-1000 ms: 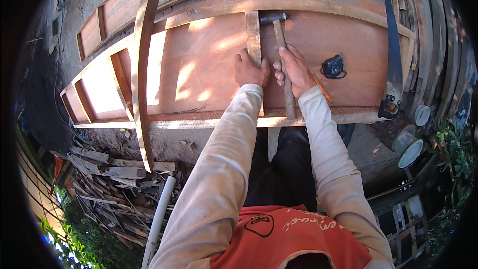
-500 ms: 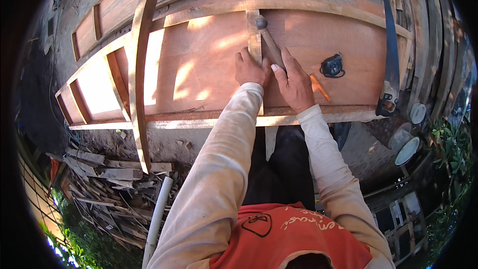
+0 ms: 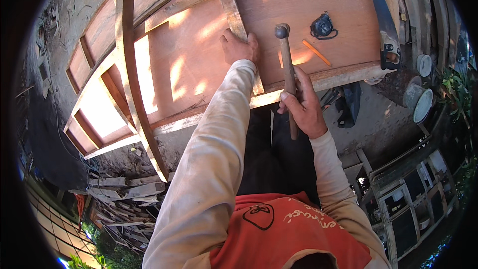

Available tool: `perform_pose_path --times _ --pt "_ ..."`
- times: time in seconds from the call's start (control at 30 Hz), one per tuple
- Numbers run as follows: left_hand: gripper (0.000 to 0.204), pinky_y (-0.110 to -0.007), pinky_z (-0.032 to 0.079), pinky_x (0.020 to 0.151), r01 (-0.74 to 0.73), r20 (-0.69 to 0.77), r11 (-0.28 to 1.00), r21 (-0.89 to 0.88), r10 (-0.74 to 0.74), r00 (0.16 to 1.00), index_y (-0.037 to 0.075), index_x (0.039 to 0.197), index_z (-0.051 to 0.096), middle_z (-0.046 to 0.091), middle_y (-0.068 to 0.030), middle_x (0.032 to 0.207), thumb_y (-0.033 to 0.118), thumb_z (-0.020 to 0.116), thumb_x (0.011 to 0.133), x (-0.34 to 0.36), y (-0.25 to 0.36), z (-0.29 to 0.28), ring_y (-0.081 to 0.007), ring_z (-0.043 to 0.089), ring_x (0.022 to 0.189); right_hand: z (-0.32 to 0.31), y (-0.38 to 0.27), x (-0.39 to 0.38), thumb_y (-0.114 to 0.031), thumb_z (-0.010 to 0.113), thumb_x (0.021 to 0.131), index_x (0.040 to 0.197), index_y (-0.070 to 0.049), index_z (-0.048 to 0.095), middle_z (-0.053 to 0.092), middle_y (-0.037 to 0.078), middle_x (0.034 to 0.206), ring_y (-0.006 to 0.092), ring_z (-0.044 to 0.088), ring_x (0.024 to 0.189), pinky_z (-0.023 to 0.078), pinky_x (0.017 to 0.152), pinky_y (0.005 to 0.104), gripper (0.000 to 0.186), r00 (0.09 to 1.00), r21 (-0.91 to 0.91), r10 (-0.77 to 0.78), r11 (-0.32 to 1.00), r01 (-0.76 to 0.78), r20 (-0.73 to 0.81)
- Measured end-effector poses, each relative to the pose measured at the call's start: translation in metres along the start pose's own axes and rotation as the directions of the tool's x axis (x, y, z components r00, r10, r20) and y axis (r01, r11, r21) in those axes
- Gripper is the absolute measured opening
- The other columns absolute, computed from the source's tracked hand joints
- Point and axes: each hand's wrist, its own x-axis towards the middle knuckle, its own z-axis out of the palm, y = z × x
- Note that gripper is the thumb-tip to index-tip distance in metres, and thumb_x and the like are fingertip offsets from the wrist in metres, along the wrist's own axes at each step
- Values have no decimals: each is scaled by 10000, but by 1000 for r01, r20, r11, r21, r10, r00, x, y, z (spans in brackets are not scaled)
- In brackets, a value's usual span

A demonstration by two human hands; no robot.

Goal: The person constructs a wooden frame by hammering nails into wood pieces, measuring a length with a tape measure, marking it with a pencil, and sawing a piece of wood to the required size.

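Observation:
My left hand [image 3: 240, 47] is wrapped round a wooden crosspiece [image 3: 232, 11] that spans a long wooden frame with a thin plywood panel [image 3: 191, 52]. In my right hand [image 3: 306, 102] is a hammer [image 3: 289, 65] with a rounded metal head and wooden handle. It stands nearly upright in view over the frame's near rail [image 3: 343, 75], its head pointing away from me. On the panel, right of the hammer, lie an orange pencil [image 3: 316, 52] and a black tape measure [image 3: 323, 26].
A handsaw [image 3: 384, 20] lies across the frame's right end. One long curved timber strip [image 3: 127, 65] crosses the frame on the left. Scrap wood [image 3: 132, 209] is heaped at lower left. Round containers [image 3: 422, 104] stand at right, near a slatted wooden frame [image 3: 406, 204].
My right hand has drawn the hammer back toward me and away from the crosspiece. My left hand remains on the crosspiece. The whole view has shifted and tilted.

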Motion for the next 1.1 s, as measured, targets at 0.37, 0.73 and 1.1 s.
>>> perform_pose_path --times 0.37,0.73,1.1 --pt "640 -518 508 934 -22 -1 999 37 22 1000 17 1244 461 516 -236 1295 367 703 766 -9 -6 25 -425 600 1120 73 104 -131 -68 604 897 1527 33 309 624 266 1179 333 686 875 549 838 429 703 967 -4 -10 1000 11 256" --pt "656 -527 509 931 -53 39 998 19 53 998 -26 1242 438 509 -267 1299 360 659 761 -22 0 38 -461 612 1081 122 144 -75 -98 656 892 1503 19 345 602 255 1088 421 613 979 490 869 454 696 994 25 100 995 -99 -44" --pt "647 -516 491 960 -22 28 1000 8 22 999 -42 1242 435 473 -275 1353 347 645 770 -18 3 25 -457 603 1107 109 119 -116 -106 642 951 1486 -14 377 666 154 965 158 600 599 515 570 326 604 976 108 215 970 -218 37"
